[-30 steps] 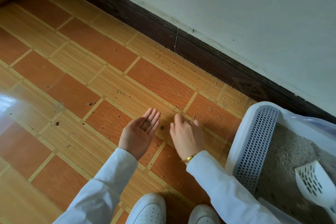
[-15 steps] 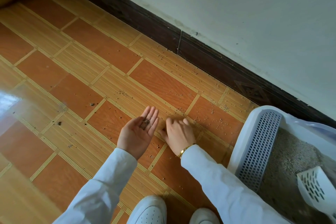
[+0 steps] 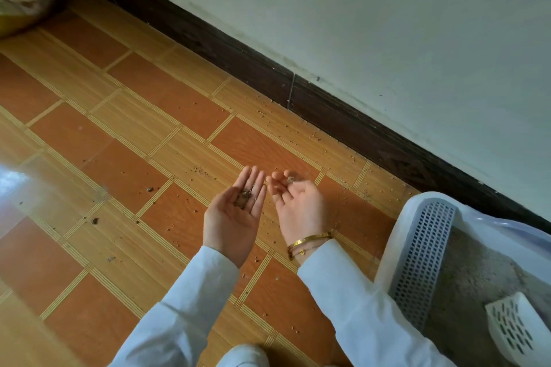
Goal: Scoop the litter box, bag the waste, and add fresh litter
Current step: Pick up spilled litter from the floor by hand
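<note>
The left hand (image 3: pixel 235 211) lay flat, palm up, as a tray for spilled litter (image 3: pixel 243 198), while the right hand (image 3: pixel 298 205) pinched more grains beside it, the box (image 3: pixel 417 247) near on the floor (image 3: pixel 119 134).

Long pale-blue fabric sleeves (image 3: pixel 190 304) down to both wrists. Thin gold bangle bracelets (image 3: pixel 310 240) around right wrist, one with small charm. White shoe toe (image 3: pixel 243 356) at bottom edge.

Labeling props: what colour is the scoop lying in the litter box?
White, with slotted holes; the scoop lies on the grey litter. Head view, the only one.
</note>
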`<state>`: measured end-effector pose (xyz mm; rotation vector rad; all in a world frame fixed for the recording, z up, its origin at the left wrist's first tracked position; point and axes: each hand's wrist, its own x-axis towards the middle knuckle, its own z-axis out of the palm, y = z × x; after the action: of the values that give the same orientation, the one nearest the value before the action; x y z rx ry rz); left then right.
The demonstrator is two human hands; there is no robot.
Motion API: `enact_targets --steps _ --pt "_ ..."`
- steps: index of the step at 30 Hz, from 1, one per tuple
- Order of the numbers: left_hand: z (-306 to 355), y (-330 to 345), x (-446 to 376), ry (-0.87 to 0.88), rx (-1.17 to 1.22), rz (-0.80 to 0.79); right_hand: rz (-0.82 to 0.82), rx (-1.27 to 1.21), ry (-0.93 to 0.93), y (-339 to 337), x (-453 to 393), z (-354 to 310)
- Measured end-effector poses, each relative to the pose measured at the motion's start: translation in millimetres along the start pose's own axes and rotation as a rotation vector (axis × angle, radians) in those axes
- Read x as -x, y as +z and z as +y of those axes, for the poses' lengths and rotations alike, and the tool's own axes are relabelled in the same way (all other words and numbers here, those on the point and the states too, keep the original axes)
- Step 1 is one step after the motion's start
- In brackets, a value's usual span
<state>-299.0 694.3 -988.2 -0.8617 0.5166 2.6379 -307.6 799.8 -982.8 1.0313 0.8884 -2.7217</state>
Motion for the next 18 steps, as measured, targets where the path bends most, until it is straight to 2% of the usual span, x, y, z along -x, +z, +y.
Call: enact_targets --steps 3,9,18 --pt "-8.0 15.7 3.1 0.037 0.031 0.009 -0.050 -0.273 0.025 4.4 11.0 -0.9" --pt "-24.8 31.0 8.9 0.061 0.094 0.087 0.015 -0.293 -0.044 -2.1 17.7 -1.3" --pt "-22.2 44.7 3.4 0.108 0.129 0.057 -0.007 -0.329 -0.012 10.4 6.4 -6.9"
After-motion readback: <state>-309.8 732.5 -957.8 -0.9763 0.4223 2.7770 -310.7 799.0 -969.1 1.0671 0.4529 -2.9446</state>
